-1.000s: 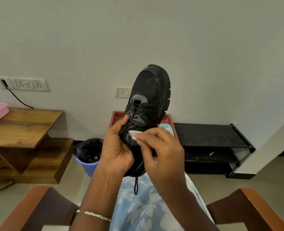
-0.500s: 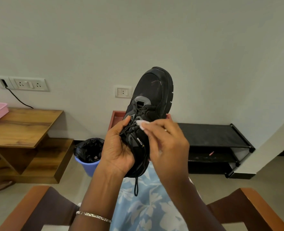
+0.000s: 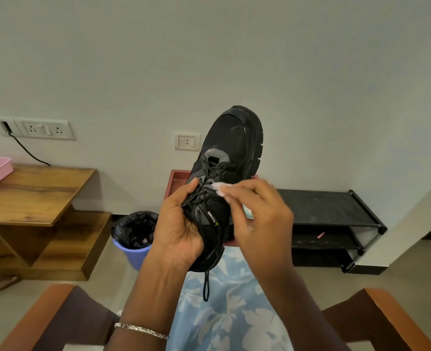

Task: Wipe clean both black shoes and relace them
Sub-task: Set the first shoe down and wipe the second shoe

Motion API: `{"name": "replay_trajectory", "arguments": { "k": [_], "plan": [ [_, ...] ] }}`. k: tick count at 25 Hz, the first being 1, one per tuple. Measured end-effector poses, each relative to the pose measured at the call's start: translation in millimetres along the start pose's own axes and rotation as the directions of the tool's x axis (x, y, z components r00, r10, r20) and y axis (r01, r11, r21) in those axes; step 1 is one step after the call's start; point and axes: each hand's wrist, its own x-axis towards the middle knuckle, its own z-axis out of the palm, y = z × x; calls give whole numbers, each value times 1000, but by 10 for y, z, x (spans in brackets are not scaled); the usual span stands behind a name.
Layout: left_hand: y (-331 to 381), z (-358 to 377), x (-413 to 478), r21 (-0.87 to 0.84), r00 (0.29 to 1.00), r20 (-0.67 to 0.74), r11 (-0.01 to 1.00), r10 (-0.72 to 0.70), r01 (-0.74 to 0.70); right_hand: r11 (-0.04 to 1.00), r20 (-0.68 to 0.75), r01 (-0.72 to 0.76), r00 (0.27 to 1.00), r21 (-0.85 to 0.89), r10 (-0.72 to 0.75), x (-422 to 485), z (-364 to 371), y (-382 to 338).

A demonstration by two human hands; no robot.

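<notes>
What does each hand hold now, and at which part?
The left hand grips the black shoe at its laced middle. The right hand pinches a small white wipe by one end.

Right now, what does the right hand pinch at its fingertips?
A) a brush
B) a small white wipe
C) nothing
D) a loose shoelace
B: the right hand pinches a small white wipe by the laces of the black shoe, which the left hand grips.

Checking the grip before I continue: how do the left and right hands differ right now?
The left hand grips the black shoe itself; the right hand pinches a white wipe at the laces. The left wrist wears a bracelet; the right wrist shows none. Both hands meet at the shoe's lacing.
</notes>
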Motion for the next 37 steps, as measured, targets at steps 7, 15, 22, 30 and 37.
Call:
{"name": "replay_trajectory", "arguments": {
  "k": [7,15,22,30,37],
  "plan": [
    [-24,16,13,13,999,-31,999,32,-32,995,-49,-36,998,-90,32,138,14,24],
    [-64,24,-22,60,999,-36,998,33,-30,990,14,53,999,-129,-52,-49,106,-100],
    [-70,33,19,100,998,-51,995,31,-26,987,-102,-5,995,-163,-11,220,-19,123],
    [42,-37,10,-1,999,-20,999,-49,49,992,80,-57,996,108,48,-208,37,13],
    [21,-119,102,-147,996,87,988,-27,40,931,131,-242,968,272,214,155,-100,141]
  ]
}}
